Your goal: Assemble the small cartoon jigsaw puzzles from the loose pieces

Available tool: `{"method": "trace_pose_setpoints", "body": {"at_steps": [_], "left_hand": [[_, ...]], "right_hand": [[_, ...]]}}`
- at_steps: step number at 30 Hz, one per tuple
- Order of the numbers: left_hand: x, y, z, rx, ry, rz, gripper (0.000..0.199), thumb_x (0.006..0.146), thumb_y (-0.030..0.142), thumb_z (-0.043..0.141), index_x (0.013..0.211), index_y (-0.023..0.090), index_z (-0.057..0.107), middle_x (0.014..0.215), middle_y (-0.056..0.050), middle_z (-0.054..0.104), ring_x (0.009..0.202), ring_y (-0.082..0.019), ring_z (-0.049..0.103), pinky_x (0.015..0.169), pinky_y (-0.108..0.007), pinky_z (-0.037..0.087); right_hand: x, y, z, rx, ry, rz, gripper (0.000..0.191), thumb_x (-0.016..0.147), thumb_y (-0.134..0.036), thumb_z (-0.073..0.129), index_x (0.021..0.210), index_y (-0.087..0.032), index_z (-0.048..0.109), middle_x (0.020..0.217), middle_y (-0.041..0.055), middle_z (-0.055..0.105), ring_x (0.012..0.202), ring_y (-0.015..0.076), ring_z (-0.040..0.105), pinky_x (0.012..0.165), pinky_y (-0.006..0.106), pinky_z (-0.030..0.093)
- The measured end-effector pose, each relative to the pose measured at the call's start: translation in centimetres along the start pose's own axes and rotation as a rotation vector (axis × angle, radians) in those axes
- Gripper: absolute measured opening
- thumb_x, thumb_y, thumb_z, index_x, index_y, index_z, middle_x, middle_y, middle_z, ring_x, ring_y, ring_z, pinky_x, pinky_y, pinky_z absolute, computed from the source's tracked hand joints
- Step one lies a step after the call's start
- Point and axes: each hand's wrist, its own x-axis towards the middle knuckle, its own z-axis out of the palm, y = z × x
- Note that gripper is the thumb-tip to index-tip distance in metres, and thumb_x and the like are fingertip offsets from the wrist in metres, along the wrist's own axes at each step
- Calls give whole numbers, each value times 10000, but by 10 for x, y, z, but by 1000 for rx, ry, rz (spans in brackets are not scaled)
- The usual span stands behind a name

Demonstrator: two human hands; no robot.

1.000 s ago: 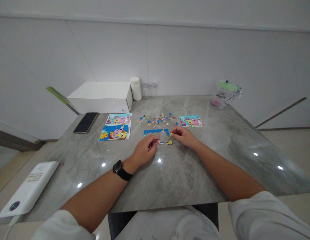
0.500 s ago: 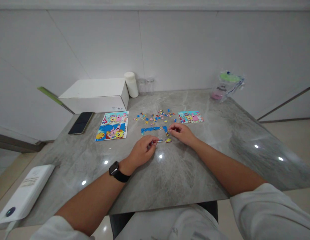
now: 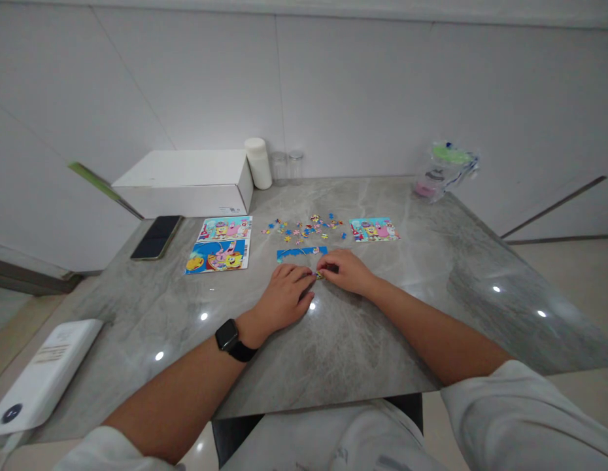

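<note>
A joined blue strip of jigsaw puzzle lies on the table just beyond my hands. My left hand rests palm down below it, fingers stretched out, fingertips touching the table by a few small puzzle pieces. From the right, my right hand reaches to the same spot, thumb and forefinger pinched on a puzzle piece that is mostly hidden. The two hands' fingertips nearly meet, covering part of the puzzle's lower side. Farther back lie several loose puzzle pieces.
Left of the pieces lies a cartoon picture sheet; a smaller picture card is at the right. A phone, white box, white bottle, two glass jars, bagged cup and white power bank stand around.
My right hand has moved left and nearer to me, from the strip's right end to the lower pieces, now close to my left fingertips. My left fingers have straightened. The view has shifted slightly.
</note>
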Motion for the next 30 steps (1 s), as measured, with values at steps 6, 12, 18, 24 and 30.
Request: {"method": "trace_pose_setpoints", "body": {"at_steps": [6,12,18,24,30], "left_hand": [[1,1,-1,1,-38,-3,388,994,301,634,1367,209,695,1353,-118,692,1240,-329,559,1127,-567,414],[0,5,-3,15,-35,-13,377,999,306,617,1359,229,702,1336,-127,691,1225,-331,563,1114,-575,416],[-2,3,-1,23,-35,-8,385,999,308,618,1368,236,695,1334,-127,682,1223,-330,559,1106,-567,423],[-3,2,1,27,-28,-2,397,1001,323,623,1385,238,682,1340,-130,664,1232,-329,556,1102,-550,436],[-3,2,2,42,-28,-2,416,993,322,635,1397,227,671,1353,-140,655,1248,-333,548,1114,-560,430]], "right_hand": [[0,-5,1,-90,23,42,85,901,-176,712,932,-234,766,884,17,769,866,203,643,881,359,389],[-2,-7,4,-148,18,66,65,912,-212,721,947,-245,764,911,23,776,888,218,642,871,369,372],[-6,-3,3,-184,41,26,124,933,-231,703,1040,-244,764,1029,64,770,1018,250,650,924,394,385],[-11,-3,-2,-191,-16,-73,107,951,-249,701,1038,-238,763,1066,74,761,1062,259,642,949,413,388],[-9,-3,-1,-203,-48,-92,93,952,-248,697,998,-241,778,1019,67,772,1015,252,642,919,409,385]]}}
